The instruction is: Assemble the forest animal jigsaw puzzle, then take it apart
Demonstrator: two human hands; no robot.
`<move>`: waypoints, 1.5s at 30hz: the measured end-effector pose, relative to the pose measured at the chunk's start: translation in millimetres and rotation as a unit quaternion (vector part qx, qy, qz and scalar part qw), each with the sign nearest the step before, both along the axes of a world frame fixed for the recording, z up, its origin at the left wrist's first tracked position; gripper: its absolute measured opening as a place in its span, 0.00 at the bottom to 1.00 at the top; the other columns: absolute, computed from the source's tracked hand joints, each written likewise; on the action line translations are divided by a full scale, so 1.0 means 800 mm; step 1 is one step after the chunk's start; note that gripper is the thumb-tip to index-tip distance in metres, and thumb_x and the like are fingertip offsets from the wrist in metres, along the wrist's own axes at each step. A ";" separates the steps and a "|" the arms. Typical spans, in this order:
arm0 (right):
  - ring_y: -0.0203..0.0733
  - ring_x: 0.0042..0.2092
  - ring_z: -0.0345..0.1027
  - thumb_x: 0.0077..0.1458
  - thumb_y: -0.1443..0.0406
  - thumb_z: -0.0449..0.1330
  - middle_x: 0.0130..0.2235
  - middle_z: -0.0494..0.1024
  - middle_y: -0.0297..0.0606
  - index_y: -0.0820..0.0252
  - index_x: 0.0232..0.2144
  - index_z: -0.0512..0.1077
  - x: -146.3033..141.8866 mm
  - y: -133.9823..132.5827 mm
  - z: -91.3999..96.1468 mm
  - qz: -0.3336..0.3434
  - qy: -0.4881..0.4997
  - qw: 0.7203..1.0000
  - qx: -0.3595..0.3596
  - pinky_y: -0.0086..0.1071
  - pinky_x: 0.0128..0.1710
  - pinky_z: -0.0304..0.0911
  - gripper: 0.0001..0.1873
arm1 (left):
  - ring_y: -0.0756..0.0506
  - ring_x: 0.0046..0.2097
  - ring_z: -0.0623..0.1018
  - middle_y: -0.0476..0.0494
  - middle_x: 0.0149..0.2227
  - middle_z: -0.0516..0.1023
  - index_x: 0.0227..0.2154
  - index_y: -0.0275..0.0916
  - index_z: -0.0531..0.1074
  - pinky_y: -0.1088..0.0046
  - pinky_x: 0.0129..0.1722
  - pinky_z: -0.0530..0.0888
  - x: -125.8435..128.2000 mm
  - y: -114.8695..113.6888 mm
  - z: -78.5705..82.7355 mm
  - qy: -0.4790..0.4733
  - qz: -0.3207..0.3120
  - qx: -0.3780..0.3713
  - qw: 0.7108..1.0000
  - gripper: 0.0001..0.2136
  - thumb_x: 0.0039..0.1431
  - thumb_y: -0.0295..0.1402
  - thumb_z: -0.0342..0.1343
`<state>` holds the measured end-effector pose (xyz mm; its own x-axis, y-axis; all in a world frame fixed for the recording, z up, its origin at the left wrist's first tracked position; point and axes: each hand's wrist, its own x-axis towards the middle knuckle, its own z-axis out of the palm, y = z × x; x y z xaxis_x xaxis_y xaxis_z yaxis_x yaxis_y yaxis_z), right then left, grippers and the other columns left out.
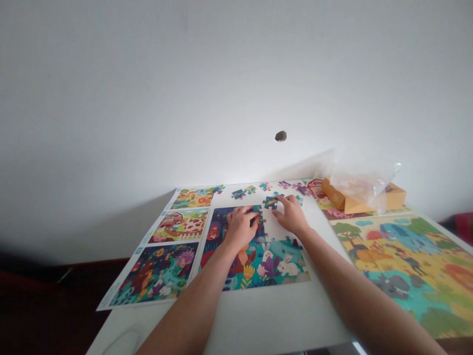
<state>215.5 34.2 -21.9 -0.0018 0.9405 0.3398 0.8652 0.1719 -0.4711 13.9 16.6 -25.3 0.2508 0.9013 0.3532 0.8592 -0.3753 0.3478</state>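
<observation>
The right hand [291,214] is pinching a puzzle piece [270,202] just above the half-built puzzle [273,266]. The left hand [240,228] is resting curled there, its grip unclear. Loose pieces [266,187], a picture sheet [173,246] and an orange box [334,197] are lying around.

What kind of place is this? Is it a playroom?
Probably a quiet puzzle corner in a home or playroom, though I can't be sure. A white table stands against a plain white wall, with a half-built jigsaw, loose pieces and a sheet of guide pictures on it.
</observation>
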 end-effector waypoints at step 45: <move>0.47 0.51 0.65 0.58 0.64 0.58 0.54 0.75 0.34 0.48 0.47 0.78 -0.013 0.000 -0.001 0.077 -0.050 0.995 -0.028 0.40 0.56 0.58 0.16 | 0.39 0.54 0.66 0.49 0.57 0.72 0.53 0.54 0.74 0.56 0.52 0.60 0.003 -0.010 0.007 0.032 -0.059 -0.002 0.998 0.20 0.64 0.27 0.47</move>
<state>205.2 34.0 -22.9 -0.1786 0.9436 0.2787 0.8736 0.2824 -0.3963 16.0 8.6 -19.8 0.3778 0.8655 0.3289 0.8297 -0.4741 0.2947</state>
